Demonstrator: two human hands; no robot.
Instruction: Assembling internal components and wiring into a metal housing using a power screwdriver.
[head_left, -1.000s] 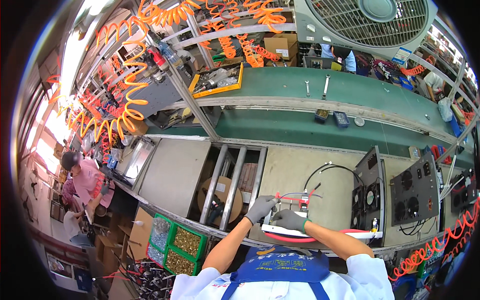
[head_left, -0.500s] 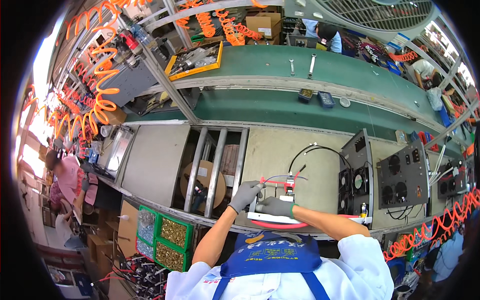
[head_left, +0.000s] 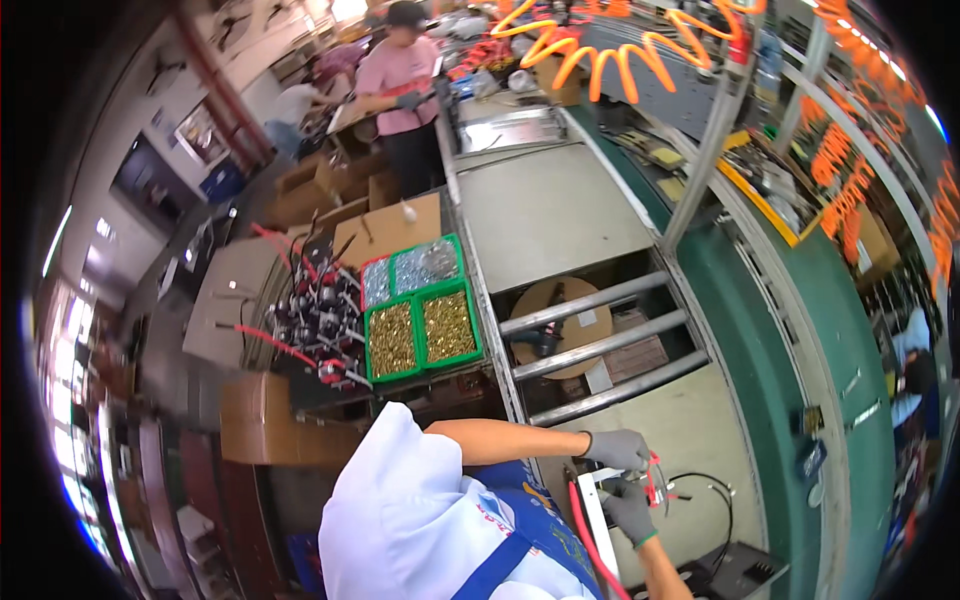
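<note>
Where one red tube (head_left: 584, 537) runs beside one white bar (head_left: 598, 522), long axis toward lower edge, left hand (head_left: 617, 450) and right hand (head_left: 629, 508) lie just beyond. One red part (head_left: 655, 490) at fingertips, bar's far side; nearer hand unclear. Fingers curled; whether gripping, cannot tell. Farther: three rollers (head_left: 600, 345), two gold-coloured heaps of small parts (head_left: 448, 327).

One white bar (head_left: 598, 525), three rollers (head_left: 600, 345)
</note>
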